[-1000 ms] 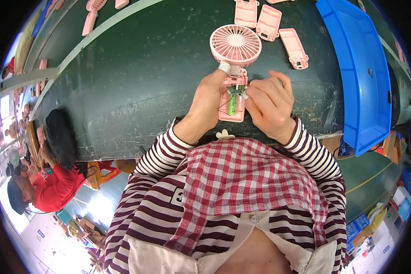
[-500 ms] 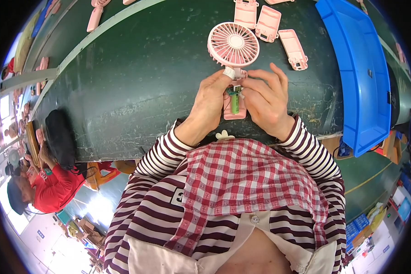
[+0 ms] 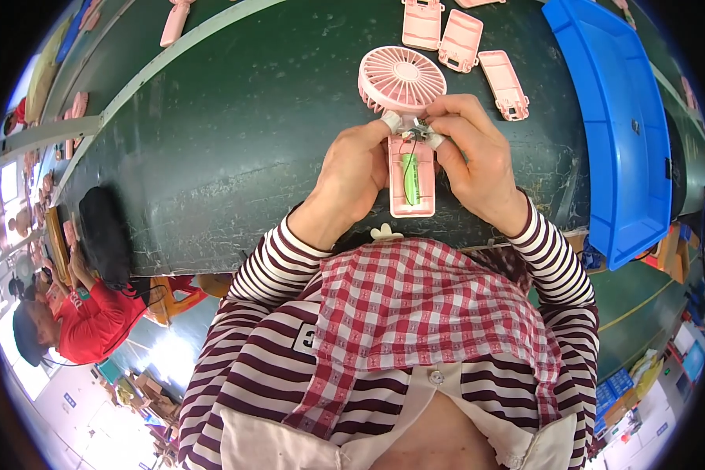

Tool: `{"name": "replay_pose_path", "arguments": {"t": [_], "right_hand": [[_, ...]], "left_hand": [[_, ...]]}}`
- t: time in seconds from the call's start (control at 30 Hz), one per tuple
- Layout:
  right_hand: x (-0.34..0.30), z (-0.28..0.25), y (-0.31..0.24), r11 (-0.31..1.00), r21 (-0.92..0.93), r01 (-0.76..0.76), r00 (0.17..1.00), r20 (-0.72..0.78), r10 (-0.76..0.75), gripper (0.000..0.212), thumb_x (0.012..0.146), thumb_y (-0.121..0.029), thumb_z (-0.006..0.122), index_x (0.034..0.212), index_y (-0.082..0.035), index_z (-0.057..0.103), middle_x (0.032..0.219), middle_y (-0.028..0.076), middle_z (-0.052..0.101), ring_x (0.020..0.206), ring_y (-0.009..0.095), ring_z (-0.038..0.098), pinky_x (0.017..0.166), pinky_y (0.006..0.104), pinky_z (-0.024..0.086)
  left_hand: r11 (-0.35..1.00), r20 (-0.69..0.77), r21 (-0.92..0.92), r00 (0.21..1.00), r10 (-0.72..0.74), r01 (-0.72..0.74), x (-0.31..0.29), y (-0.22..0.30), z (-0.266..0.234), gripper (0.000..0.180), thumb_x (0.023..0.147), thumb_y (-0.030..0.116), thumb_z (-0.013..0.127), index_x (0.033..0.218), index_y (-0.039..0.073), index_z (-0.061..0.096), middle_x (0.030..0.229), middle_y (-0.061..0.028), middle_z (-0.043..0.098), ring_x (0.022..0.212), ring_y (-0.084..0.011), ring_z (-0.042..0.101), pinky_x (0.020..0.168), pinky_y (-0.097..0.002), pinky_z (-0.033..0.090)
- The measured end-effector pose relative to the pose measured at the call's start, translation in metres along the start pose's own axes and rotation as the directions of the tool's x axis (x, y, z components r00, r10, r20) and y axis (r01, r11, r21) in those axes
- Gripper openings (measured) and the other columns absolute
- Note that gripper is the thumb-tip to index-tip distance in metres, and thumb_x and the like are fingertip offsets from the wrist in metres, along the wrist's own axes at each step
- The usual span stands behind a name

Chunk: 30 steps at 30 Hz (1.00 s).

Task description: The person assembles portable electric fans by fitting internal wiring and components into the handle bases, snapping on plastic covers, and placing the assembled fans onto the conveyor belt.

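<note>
A pink handheld fan [image 3: 403, 74] lies with its head away from me and its handle shell [image 3: 413, 211] uncovered. Inside the handle is a green cylindrical battery [image 3: 411, 176], with a thin dark wire looping over it. My left hand [image 3: 352, 166] grips the handle from the left, its white-wrapped thumb at the fan's neck. At the top of the handle, my right hand [image 3: 479, 160] pinches a small circuit board [image 3: 420, 123], largely hidden by the fingers. White wrapping shows on my right thumb too.
Several pink handle covers [image 3: 505, 84] lie beyond the fan on the dark green table [image 3: 235, 149]. To the right stands a long blue bin [image 3: 627, 133]. Another pink fan [image 3: 175, 23] rests past a pale rail at far left. A person in red [image 3: 94, 325] sits at left.
The circuit board has been raised from over the battery toward the fan's neck, baring the handle's inside and wire. The handle has shifted slightly right and my right hand has moved up and right.
</note>
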State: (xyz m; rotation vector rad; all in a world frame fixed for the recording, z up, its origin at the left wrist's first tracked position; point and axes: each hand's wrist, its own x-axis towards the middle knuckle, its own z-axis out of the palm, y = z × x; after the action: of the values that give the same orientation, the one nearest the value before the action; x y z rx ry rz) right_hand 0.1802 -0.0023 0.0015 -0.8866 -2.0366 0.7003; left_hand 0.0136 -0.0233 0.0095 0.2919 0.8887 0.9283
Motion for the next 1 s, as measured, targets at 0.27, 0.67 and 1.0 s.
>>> {"name": "replay_pose_path", "arguments": {"t": [0.27, 0.67, 1.0], "right_hand": [[0.0012, -0.0003, -0.0023, 1.000, -0.003, -0.004, 0.999, 0.035, 0.004, 0.014, 0.071, 0.011, 0.054, 0.084, 0.006, 0.053, 0.097, 0.014, 0.053, 0.086, 0.026, 0.056, 0.072, 0.0304, 0.047], [0.0041, 0.0010, -0.0037, 0.989, -0.111, 0.094, 0.991, 0.103, -0.083, 0.021, 0.065, 0.010, 0.057, 0.085, 0.006, 0.051, 0.099, 0.015, 0.051, 0.087, 0.030, 0.054, 0.071, 0.0332, 0.047], [0.0060, 0.0000, -0.0049, 0.930, -0.282, 0.238, 0.953, 0.252, -0.167, 0.024, 0.063, 0.001, 0.060, 0.085, 0.005, 0.052, 0.101, 0.013, 0.051, 0.086, 0.029, 0.052, 0.072, 0.0366, 0.045]], "left_hand": [[1.000, -0.051, -0.021, 0.999, 0.012, -0.013, 0.0004, -0.0016, 0.0005, 0.029, 0.092, 0.015, 0.036, 0.110, -0.005, 0.047, 0.103, -0.0119, 0.055, 0.092, -0.0193, 0.057, 0.080, -0.0351, 0.048], [1.000, -0.074, 0.008, 0.997, 0.002, -0.002, -0.0011, -0.0017, -0.0011, 0.029, 0.093, 0.017, 0.037, 0.108, -0.005, 0.048, 0.100, -0.0107, 0.057, 0.088, -0.0183, 0.059, 0.076, -0.0346, 0.050], [0.997, -0.087, 0.080, 0.996, -0.016, 0.022, -0.0018, 0.0004, -0.0035, 0.028, 0.091, 0.017, 0.043, 0.105, -0.005, 0.054, 0.092, -0.0099, 0.059, 0.078, -0.0164, 0.061, 0.066, -0.0292, 0.053]]}}
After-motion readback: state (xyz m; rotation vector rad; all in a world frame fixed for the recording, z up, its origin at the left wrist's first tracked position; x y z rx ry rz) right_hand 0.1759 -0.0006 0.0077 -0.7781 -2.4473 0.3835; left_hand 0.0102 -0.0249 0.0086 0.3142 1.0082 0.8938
